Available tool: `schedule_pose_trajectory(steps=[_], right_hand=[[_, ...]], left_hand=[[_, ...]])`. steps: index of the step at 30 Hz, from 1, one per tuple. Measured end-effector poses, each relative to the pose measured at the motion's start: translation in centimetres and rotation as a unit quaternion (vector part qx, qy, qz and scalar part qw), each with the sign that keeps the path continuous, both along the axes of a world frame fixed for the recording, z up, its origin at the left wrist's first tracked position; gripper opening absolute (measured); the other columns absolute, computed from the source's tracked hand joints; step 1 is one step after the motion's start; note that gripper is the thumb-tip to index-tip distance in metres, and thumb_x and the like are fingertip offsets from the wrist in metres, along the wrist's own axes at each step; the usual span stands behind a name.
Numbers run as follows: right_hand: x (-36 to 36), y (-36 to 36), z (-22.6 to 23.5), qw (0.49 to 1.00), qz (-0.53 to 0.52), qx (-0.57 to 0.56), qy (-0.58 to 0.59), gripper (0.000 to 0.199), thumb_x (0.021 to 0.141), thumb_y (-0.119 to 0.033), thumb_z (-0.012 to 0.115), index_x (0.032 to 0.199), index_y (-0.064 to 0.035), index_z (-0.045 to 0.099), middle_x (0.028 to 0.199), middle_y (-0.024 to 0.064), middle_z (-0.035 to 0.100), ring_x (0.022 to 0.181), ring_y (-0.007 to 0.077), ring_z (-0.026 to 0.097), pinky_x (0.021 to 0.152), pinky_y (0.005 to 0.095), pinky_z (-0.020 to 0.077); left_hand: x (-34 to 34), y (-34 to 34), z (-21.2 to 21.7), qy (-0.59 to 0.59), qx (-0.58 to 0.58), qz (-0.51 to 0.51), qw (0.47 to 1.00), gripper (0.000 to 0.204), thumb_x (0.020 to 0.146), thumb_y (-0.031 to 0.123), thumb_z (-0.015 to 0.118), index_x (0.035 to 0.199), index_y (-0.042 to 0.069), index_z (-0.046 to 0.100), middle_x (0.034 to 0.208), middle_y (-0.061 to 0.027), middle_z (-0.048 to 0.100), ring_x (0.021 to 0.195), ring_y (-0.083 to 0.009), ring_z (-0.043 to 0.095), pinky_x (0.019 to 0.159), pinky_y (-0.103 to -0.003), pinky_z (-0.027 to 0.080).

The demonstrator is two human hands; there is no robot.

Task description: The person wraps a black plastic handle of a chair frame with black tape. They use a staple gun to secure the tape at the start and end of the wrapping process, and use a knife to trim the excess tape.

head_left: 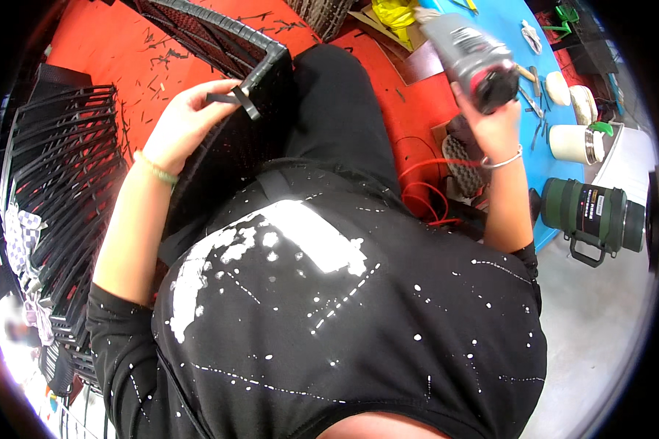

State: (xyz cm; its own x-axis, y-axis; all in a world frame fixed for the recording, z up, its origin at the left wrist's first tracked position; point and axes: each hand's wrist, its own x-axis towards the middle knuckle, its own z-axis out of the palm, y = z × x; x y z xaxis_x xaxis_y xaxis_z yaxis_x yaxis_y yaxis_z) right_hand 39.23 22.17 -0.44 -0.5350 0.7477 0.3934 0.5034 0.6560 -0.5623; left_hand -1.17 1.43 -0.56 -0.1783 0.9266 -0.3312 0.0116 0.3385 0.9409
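Black paint-spattered shirt [344, 314] fills foreground, hides lap and lower part of woven work. Left hand [183, 121] raised, grip pinching loose black strip [234, 99] at corner of black woven basket [249, 73]; strip end juts just past fingertips. Basket's far side cut off by upper edge. Right hand [490, 121] grip wrapped tight around grey power tool [468, 55], nozzle end blurred, hard to make out. Red cord [425, 194] coils below it. Beyond: green flask [589, 212] on floor, white cup [572, 143] on blue bench [509, 29].
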Motion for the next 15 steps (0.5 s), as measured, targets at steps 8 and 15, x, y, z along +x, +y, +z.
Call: schedule_pose_trajectory(steps=[8,15], right_hand=[[8.3,9.8,-3.0,0.848,-0.200,-0.420,0.256,0.024,0.091,-0.023,0.081,0.098,-0.0059,0.065,0.072,0.0020,0.062,0.058,0.0129,0.060,0.054,0.0303,0.0498],[15.5,19.4,-9.1,0.600,-0.034,-0.561,0.569,0.031,0.100,-0.021,0.068,0.107,0.0062,0.055,0.077,0.0006,0.053,0.069,0.0121,0.052,0.073,0.0299,0.0461]], left_hand=[[3.5,-4.0,1.7,0.449,0.064,-0.059,0.889,0.046,0.093,0.020,0.076,0.128,-0.005,0.059,0.119,-0.0207,0.068,0.109,-0.0300,0.068,0.096,-0.036,0.052],[5.1,-4.5,2.2,0.510,0.067,-0.064,0.855,0.046,0.096,0.019,0.070,0.132,-0.005,0.056,0.122,-0.0265,0.066,0.111,-0.0433,0.065,0.094,-0.044,0.053]])
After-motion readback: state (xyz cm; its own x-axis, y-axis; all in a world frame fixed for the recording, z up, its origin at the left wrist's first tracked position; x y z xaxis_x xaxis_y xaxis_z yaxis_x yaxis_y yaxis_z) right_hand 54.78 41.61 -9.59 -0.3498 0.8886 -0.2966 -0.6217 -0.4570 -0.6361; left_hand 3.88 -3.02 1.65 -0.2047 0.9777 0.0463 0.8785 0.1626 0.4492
